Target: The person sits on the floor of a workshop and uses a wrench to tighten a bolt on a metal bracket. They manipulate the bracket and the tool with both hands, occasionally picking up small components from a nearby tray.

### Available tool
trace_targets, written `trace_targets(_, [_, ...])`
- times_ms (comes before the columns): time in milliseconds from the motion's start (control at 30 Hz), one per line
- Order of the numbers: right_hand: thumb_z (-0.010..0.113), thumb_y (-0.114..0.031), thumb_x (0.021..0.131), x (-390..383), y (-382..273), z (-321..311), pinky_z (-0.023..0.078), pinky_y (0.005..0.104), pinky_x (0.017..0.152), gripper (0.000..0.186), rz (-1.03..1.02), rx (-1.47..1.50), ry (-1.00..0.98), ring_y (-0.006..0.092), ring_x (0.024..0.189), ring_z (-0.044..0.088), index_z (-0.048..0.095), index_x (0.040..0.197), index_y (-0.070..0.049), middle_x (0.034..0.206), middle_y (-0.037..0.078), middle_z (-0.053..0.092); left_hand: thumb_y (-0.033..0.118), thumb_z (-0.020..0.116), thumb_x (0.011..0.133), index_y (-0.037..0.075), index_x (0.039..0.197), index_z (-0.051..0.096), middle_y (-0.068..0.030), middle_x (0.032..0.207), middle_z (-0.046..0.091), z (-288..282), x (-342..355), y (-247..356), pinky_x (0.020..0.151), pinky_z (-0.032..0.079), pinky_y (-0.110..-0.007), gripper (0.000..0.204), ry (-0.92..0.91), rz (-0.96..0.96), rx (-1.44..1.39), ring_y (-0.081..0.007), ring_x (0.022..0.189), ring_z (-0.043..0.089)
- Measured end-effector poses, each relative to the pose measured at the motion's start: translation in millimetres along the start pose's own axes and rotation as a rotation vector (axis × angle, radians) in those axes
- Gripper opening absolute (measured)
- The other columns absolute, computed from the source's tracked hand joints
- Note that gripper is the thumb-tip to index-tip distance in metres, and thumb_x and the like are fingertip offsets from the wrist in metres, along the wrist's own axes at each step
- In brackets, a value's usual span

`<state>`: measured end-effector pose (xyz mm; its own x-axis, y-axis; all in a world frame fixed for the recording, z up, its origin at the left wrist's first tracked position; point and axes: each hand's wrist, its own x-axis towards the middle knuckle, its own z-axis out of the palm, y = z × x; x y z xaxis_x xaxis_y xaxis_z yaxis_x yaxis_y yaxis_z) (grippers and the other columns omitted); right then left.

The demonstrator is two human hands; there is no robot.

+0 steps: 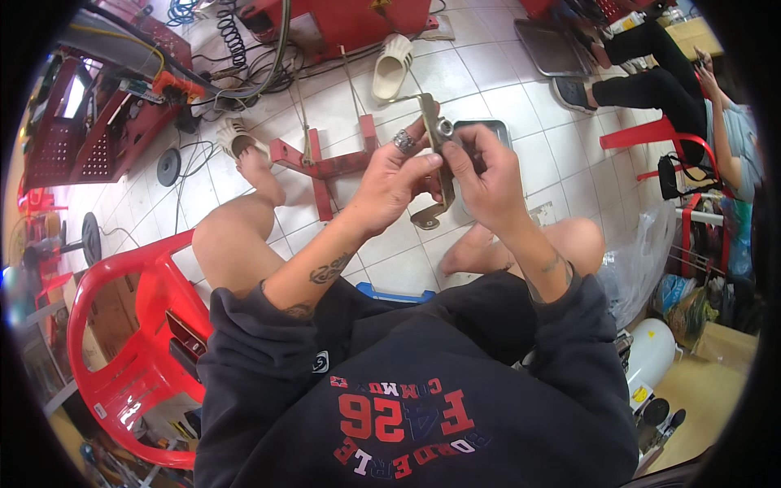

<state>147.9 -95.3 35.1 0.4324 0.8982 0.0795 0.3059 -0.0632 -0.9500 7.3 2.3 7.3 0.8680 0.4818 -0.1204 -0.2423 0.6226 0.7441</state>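
Observation:
Both hands are raised over the tiled floor. My left hand, with a chunky ring, grips a long brassy metal bracket with bent, holed end tabs, held roughly upright. My right hand is closed at the bracket's upper part, thumb and fingers around a small round silver nut or bushing that sits against it. Behind my right hand, a metal tray lies on the floor, partly hidden.
A red metal stand lies on the tiles between my feet. Red machinery, hoses and cream clogs are ahead. A red plastic chair is at left. Another person's legs and arm, plus bags, are at right.

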Motion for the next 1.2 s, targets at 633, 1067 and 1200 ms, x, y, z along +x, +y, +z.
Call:
trace_targets(633, [0.065, -0.012, 0.096, -8, -2, -4, 0.051, 0.0267, 0.062, 0.022, 0.058, 0.191, -0.069, 0.0095, 0.07, 0.063, 0.061, 0.107, 0.007, 0.079, 0.01, 0.069, 0.011, 0.052, 0.095, 0.005, 0.153, 0.032, -0.0064, 0.118, 0.06, -1, -1, -4, 0.07, 0.053, -0.031, 0.061, 0.004, -0.014, 0.017, -0.0121, 0.083, 0.06])
trace_targets(1067, [0.057, -0.012, 0.1, 7, -4, -54, 0.042, 0.0234, 0.058, 0.024, -0.064, -0.008, -0.076, 0.0061, 0.063, 0.05, 0.063, 0.121, 0.0, 0.069, 0.0, 0.057, 0.02, 0.037, 0.097, 0.003, 0.147, 0.034, -0.021, 0.141, 0.054, 12, 3, 10, 0.089, 0.059, -0.037, 0.053, 0.036, -0.161, -0.067, -0.0209, 0.102, 0.067])
trace_targets(1200, [0.065, -0.017, 0.097, 5, 9, -53, 0.04, 0.0243, 0.051, 0.027, -0.207, -0.195, -0.005, 0.0052, 0.055, 0.047, 0.064, 0.118, 0.001, 0.06, -0.002, 0.053, 0.012, 0.048, 0.096, -0.003, 0.144, 0.036, -0.0245, 0.139, 0.054, 14, 1, 11, 0.09, 0.058, -0.04, 0.051, -0.067, -0.091, 0.097, -0.023, 0.11, 0.066])
